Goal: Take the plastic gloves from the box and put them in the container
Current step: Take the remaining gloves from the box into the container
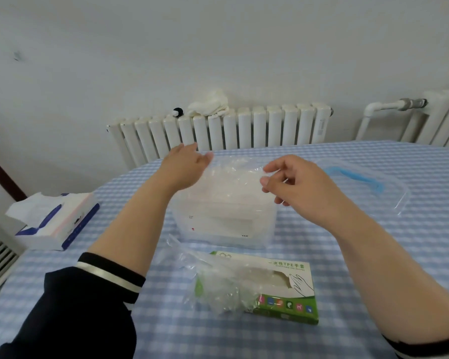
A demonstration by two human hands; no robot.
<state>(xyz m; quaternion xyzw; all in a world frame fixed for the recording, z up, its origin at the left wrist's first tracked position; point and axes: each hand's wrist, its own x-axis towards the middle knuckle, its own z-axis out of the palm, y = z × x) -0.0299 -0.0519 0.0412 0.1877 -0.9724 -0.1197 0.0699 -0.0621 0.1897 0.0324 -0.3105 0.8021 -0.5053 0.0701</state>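
**Both hands hold a clear glove over the open container**

A clear plastic glove (231, 172) is stretched between the two hands directly above the transparent container (223, 218), which stands on the desk (322, 255) near its middle. The left hand (184, 167) is at the glove's left edge, its fingers (192, 147) mostly straight and reaching away from the camera while the thumb presses against the film; whether this is a true pinch I cannot tell. The right hand (298, 182) is at the glove's right edge, its fingers (266, 182) curled, with thumb and forefinger nipping the film. The container has no lid on it and shows pale, stacked contents through its walls.

The container's clear lid (389, 193), with a blue handle, lies flat on the desk just to the right of the right hand. Nearer the camera, the green and white glove box (283, 294) lies on its back, its opening facing up, and a loose bunch of more gloves (218, 288) spills out of it over its left end.

At the left edge of the desk sits a tissue pack (55, 224) with one sheet standing out of it. Behind the desk a white radiator (218, 130) runs along the wall, and a white cloth (210, 104) lies on top of it.
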